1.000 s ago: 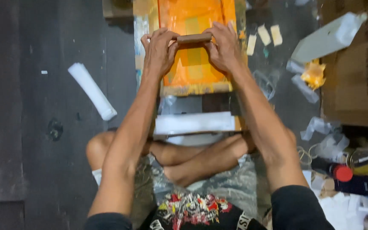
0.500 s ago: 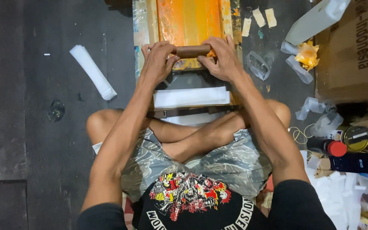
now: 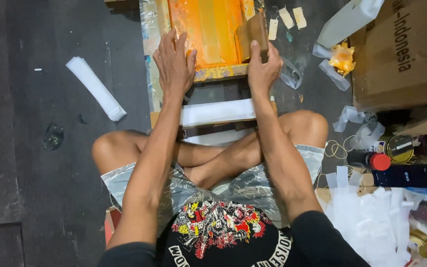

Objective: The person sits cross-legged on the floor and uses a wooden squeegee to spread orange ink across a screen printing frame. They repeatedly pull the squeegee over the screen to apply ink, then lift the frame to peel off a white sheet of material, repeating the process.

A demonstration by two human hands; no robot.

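I sit cross-legged on a dark floor before an orange printing screen (image 3: 208, 24) in a wooden frame. My left hand (image 3: 175, 62) lies flat with fingers spread on the frame's near left corner. My right hand (image 3: 263, 66) grips a brown wooden squeegee (image 3: 252, 32), held upright at the screen's right side. A white strip of material (image 3: 217, 112) lies under the frame's near edge, just above my knees.
A white rolled bundle (image 3: 95, 88) lies on the floor at left. A cardboard box (image 3: 401, 54) stands at right, with a white bag (image 3: 347, 20), crumpled yellow plastic (image 3: 343, 57), a red-capped bottle (image 3: 371, 160), tins and white strips (image 3: 371, 217) beside it.
Both hands held the squeegee across the screen and pulled it toward me. Now the left hand has let go and rests on the frame; the right hand lifts the squeegee to the right.
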